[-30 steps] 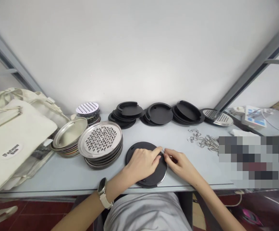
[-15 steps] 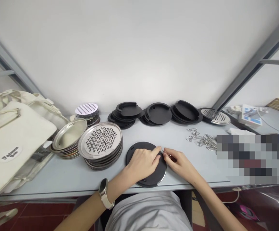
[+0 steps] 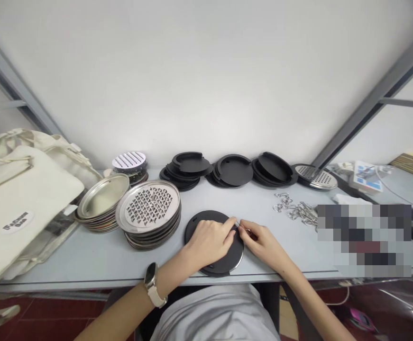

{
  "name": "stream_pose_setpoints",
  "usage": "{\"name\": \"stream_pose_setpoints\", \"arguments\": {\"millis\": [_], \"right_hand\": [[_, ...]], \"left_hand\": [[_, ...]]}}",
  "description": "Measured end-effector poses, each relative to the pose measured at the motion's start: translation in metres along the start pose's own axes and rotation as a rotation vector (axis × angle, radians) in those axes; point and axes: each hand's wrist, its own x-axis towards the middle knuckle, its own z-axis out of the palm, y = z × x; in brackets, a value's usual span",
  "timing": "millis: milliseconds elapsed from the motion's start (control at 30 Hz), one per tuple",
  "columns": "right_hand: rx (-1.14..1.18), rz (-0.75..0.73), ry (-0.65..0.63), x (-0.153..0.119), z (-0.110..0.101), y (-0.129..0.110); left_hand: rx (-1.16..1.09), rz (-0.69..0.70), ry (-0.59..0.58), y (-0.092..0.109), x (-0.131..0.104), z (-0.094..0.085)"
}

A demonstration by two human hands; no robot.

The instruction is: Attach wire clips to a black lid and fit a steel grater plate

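A round black disc (image 3: 211, 219) with a shiny metal rim at its lower right lies near the table's front edge. My left hand (image 3: 211, 239) rests on top of it, fingers bent and closed near the disc's right side. At that right edge my right hand (image 3: 258, 239) is closed in a pinch on a small metal piece, mostly hidden by the fingers. The two hands' fingertips nearly meet. Loose metal wire clips (image 3: 300, 212) lie in a pile to the right of my right hand.
Left of the disc stand stacked grater discs (image 3: 152, 208) and stacked metal plates (image 3: 103, 196). Black round parts (image 3: 234, 170) line the wall, with a perforated metal disc (image 3: 318, 177) at their right. A cream bag (image 3: 42, 189) fills the left side; a box (image 3: 366, 177) sits at right.
The view has shifted slightly, moving the objects on the right a little to the left. Both hands keep nearly the same pose at the disc's edge.
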Motion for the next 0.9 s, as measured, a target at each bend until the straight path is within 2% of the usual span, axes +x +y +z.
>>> {"name": "stream_pose_setpoints", "arguments": {"millis": [233, 900], "right_hand": [[-0.003, -0.009, 0.006, 0.0007, 0.0003, 0.0017], [0.006, 0.002, -0.022, 0.0001, -0.0004, 0.0011]], "left_hand": [[0.002, -0.001, -0.019, 0.0006, 0.0006, -0.0008], [0.034, 0.03, 0.028, -0.0007, -0.0005, 0.0022]]}}
